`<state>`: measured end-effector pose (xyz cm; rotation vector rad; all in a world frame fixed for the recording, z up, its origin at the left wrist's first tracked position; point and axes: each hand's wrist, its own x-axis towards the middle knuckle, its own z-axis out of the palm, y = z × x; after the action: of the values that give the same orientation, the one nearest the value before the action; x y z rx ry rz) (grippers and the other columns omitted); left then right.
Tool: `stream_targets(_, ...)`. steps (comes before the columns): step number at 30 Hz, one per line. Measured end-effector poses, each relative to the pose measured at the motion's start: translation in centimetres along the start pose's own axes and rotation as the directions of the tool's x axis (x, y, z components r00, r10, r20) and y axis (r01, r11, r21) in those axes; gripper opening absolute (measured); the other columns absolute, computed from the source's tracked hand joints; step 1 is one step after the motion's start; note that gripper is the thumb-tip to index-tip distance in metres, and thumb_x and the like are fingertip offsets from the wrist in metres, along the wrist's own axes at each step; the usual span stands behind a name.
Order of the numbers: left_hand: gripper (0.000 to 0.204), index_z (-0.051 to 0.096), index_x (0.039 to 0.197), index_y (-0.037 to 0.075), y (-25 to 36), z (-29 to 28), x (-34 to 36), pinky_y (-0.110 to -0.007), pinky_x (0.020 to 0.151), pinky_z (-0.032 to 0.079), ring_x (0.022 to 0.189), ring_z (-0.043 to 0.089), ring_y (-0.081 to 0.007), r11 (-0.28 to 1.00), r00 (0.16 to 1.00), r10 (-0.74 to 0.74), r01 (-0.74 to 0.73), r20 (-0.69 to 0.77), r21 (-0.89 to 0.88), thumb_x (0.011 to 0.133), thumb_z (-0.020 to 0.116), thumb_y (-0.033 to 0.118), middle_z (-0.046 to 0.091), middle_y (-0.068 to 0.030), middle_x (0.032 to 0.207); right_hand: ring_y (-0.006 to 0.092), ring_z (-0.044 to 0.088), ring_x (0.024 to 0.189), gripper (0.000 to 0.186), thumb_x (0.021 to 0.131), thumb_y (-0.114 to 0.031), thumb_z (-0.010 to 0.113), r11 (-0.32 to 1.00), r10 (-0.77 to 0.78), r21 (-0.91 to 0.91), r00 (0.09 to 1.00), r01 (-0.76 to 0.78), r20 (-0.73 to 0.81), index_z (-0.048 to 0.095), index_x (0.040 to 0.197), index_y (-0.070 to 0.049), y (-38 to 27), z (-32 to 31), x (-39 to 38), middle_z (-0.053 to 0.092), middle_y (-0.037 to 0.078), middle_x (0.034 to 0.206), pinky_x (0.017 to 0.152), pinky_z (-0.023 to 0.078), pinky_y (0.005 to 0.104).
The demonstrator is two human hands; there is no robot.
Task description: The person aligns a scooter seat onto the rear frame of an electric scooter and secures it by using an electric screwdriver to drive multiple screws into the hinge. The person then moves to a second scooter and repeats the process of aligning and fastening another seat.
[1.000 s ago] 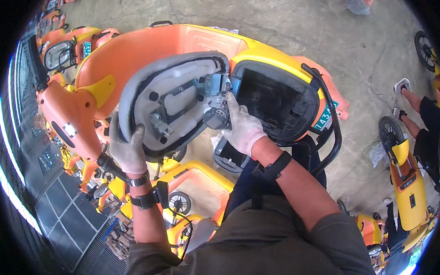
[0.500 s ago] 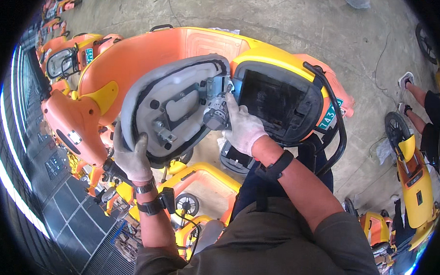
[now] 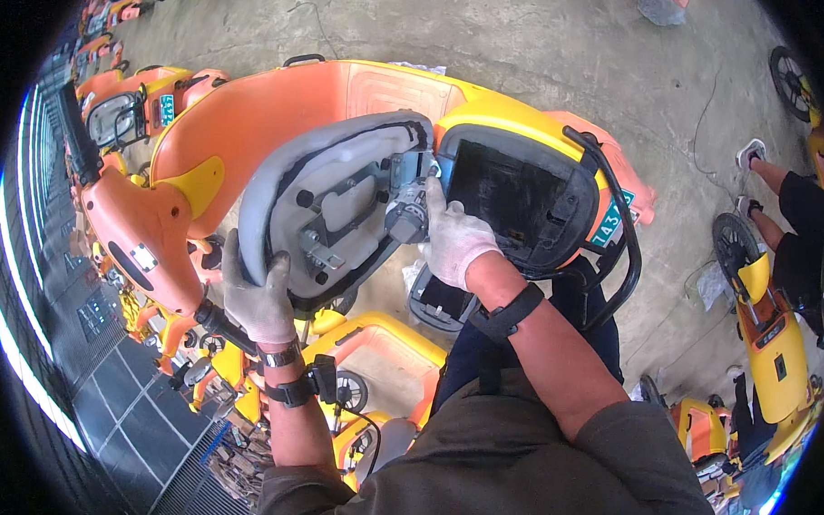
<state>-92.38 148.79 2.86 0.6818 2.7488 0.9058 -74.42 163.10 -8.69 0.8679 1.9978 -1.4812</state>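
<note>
The orange and yellow scooter [image 3: 254,107] stands before me with its seat [image 3: 346,210] swung up, the grey underside facing me. My gloved left hand [image 3: 260,307] grips the seat's lower left edge, thumb on the underside. In my gloved right hand [image 3: 458,239] is a grey power screwdriver [image 3: 407,214], its far end up against the metal hinge bracket [image 3: 408,169] between seat and body. The screw or bit tip there is too small to make out. Right of the hinge lies the black storage compartment [image 3: 500,192], uncovered.
A black rear rail [image 3: 632,256] curves round the scooter's right end. Another yellow and orange scooter [image 3: 400,343] stands close below. More scooters line the left and right sides. A person's legs [image 3: 773,179] show at the right. A thin cable [image 3: 702,140] lies on the concrete floor.
The seat's left part has tipped slightly lower, and my left hand has shifted a little right and down with it. The screwdriver stays at the hinge in my right hand.
</note>
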Motion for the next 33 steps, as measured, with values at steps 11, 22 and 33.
stream_targets(11,0.066,0.056,0.125,0.003,2.2,0.9,0.6,-0.038,0.093,0.048,0.103,0.062,-0.0324,0.963,0.994,0.092,-0.103,0.057,0.248,0.063,0.076,0.014,0.063,-0.0196,0.112,0.0404,0.057,0.113,0.09,0.082,-0.03,0.061,0.999,0.038,-0.035,0.995,-0.035,0.093,0.008,0.148,0.002,0.4,-4.1,1.7,0.057,0.031,0.12,0.098,0.045,0.0405)
stream_targets(22,0.06,0.059,0.123,0.013,1.5,2.5,2.0,-0.041,0.082,0.052,0.092,0.064,-0.0344,0.952,0.992,0.108,-0.122,0.068,0.281,0.065,0.071,0.026,0.063,-0.017,0.102,0.014,0.059,0.058,0.046,0.081,-0.006,0.068,0.992,0.013,0.122,0.997,-0.023,0.079,0.046,0.12,-0.002,7.0,-7.0,4.6,0.062,0.006,0.081,0.051,0.051,0.0283)
stream_targets(33,0.034,0.062,0.103,0.005,2.3,1.0,0.8,-0.045,0.074,0.052,0.083,0.064,-0.0382,0.988,0.99,0.138,-0.136,-0.016,0.074,0.072,0.063,0.018,0.064,-0.0219,0.087,0.014,0.058,0.051,0.017,0.087,-0.014,0.066,0.95,-0.062,0.311,0.996,0.037,0.069,0.061,0.1,-0.004,3.3,-7.7,2.9,0.065,0.006,0.069,0.046,0.046,0.0271)
